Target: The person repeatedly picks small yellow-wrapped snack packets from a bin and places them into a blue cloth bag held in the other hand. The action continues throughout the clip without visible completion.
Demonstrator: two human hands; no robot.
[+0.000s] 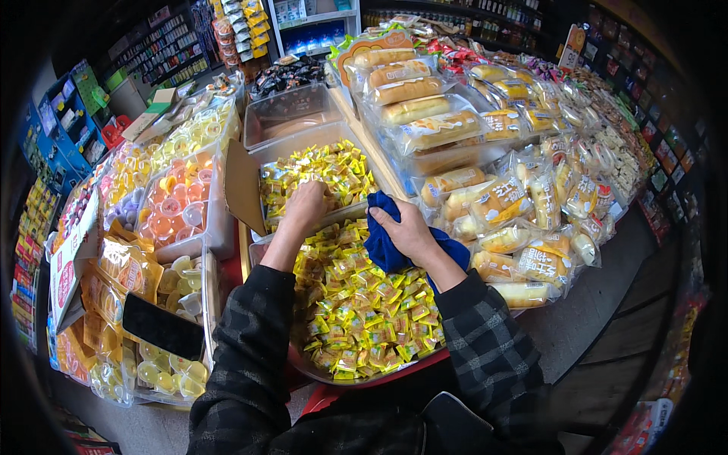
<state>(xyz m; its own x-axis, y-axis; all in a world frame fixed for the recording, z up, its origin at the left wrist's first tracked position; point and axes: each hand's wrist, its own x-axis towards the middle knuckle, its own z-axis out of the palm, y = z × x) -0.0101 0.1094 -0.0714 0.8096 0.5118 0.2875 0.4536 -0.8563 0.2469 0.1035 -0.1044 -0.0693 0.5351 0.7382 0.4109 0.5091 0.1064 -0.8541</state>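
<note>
My right hand [405,232] grips a dark blue cloth [381,250] at the right rim of the candy bins, and a loose end of it hangs past my wrist. My left hand [307,200] reaches into a clear plastic bin [364,142] of small yellow-wrapped candies [324,162]. Its fingers curl down among the wrappers and are mostly hidden, so whether they hold a candy does not show. Nearer to me, below both hands, a wider container [335,380] is heaped with the same kind of yellow-wrapped candies [369,307].
Bagged bread rolls [506,205] pile up on the right, beside a wooden strip [364,136]. A cardboard flap [241,187] stands left of my left hand. Further left are jelly cups [176,205] and a black smartphone [163,326]. Behind the bins lie black-wrapped sweets [287,77].
</note>
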